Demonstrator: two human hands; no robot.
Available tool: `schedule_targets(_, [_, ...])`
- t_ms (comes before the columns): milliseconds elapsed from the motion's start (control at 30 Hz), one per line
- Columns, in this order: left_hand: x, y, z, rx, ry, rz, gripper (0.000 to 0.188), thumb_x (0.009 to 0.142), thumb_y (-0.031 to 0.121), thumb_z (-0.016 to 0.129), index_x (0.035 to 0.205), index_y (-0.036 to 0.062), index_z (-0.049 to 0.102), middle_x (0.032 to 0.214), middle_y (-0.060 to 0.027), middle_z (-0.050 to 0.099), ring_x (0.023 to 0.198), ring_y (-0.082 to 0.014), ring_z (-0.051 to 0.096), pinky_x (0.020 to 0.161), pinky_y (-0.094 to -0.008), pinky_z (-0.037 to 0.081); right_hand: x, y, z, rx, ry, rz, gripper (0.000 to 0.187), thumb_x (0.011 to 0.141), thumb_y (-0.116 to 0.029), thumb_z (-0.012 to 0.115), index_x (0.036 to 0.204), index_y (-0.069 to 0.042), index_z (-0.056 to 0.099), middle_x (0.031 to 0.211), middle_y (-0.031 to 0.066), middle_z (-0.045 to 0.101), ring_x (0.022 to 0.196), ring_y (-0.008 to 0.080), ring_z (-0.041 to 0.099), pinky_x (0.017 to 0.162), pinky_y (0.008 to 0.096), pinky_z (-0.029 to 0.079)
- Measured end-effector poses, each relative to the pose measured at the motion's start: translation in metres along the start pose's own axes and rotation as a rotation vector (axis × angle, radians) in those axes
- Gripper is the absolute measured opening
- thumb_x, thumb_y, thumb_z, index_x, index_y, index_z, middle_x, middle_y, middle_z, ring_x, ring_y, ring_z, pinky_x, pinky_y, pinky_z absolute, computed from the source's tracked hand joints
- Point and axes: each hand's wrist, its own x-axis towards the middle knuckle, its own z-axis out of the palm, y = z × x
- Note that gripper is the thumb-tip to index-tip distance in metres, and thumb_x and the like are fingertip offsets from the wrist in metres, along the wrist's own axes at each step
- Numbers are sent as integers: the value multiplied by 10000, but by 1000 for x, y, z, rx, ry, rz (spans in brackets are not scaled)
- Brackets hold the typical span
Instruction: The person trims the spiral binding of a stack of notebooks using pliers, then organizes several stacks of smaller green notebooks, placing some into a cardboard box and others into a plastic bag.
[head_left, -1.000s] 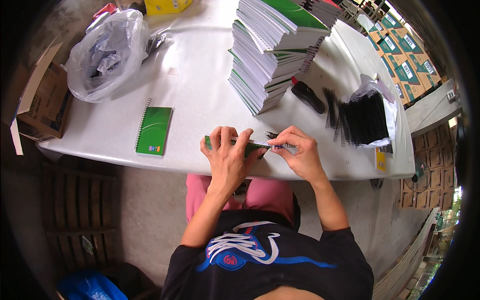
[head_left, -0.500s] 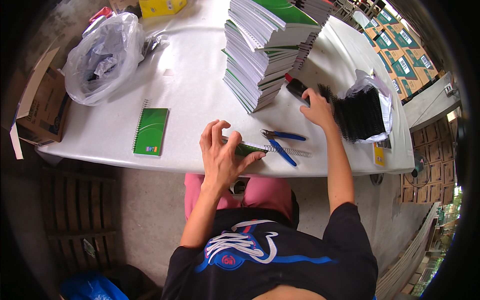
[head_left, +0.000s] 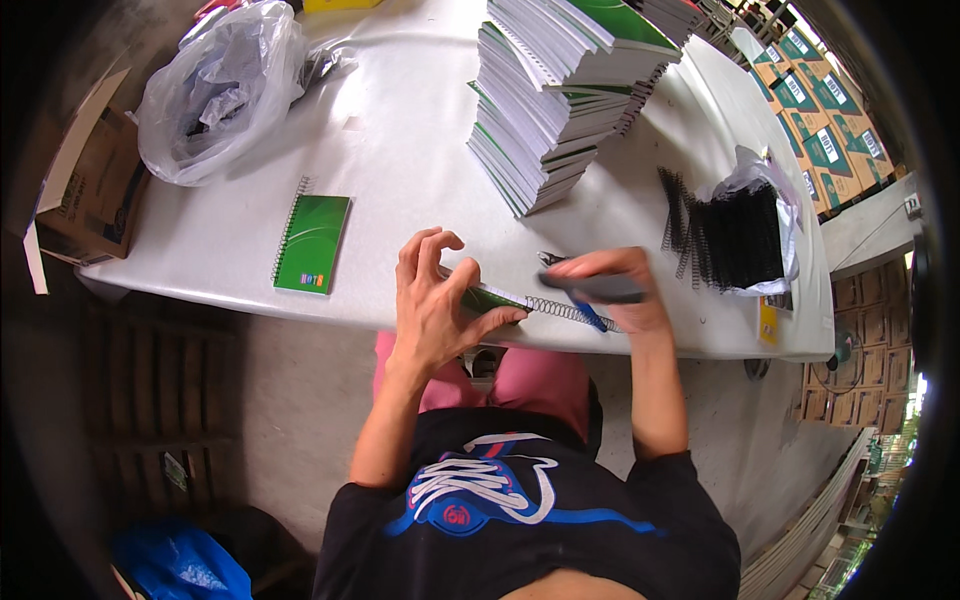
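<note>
At the table's near edge my left hand [head_left: 430, 305] pinches a green-covered notebook [head_left: 495, 303], held on edge with its hole side up. A wire spiral coil [head_left: 556, 308] sticks out from its right end. My right hand [head_left: 640, 300] is closed around a black hand tool [head_left: 608, 289], blurred by motion, just above the coil's free end. Under that hand lie blue-handled pliers [head_left: 590, 316], partly covered. A spiral-bound green notebook [head_left: 312, 245] rests flat to the left. Beyond my hands rises a tall stack of notebooks [head_left: 545, 130].
Many black spiral coils [head_left: 738, 238] lie on a white plastic wrapper [head_left: 790, 215] at the right. A clear plastic bag [head_left: 220, 110] and an open cardboard box [head_left: 95, 205] occupy the left. Piled cartons [head_left: 825, 115] stand beyond the white-covered table [head_left: 410, 150].
My right hand has brought the black tool from beside the stack to the coil's free end, over the pliers. The left hand keeps its pinch on the notebook. The view has shifted slightly.
</note>
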Motion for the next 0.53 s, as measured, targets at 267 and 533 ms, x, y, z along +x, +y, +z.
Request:
schedule_targets(267, [-1, 2, 4, -50, 11, -35, 524, 550, 477, 820, 704, 53, 555, 1135, -120, 471, 1191, -350, 377, 951, -469, 351, 13, -4, 10, -343, -79, 140, 219, 693, 111, 627, 875, 30, 718, 909, 149, 708, 882, 212, 680, 822, 289, 530])
schedule_targets(533, [0, -1, 1, -68, -28, -20, 434, 593, 386, 826, 739, 68, 570, 1210, -107, 447, 1227, -346, 359, 958, -468, 352, 27, -8, 14, -699, -21, 336, 223, 656, -49, 772, 866, -122, 767, 869, 130, 716, 869, 282, 683, 864, 379, 521])
